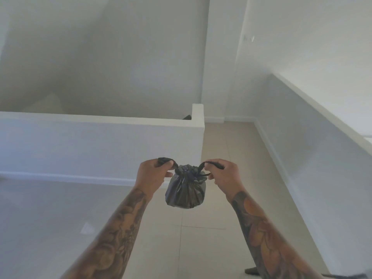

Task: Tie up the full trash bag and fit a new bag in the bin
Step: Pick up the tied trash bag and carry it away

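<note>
A small black trash bag (185,190) hangs in the air in front of me, its mouth gathered tight at the top. My left hand (153,174) grips the left drawstring loop, and my right hand (222,175) grips the right one. Both strings are stretched outward from the bag's neck. The bag hangs clear of the tiled floor. No bin shows in the head view.
A low white half-wall (100,137) runs across the left and ends at a corner post. Another white ledge wall (322,121) slants along the right. Beige floor tiles (219,150) form a corridor between them. A dark object (251,270) lies at the bottom right.
</note>
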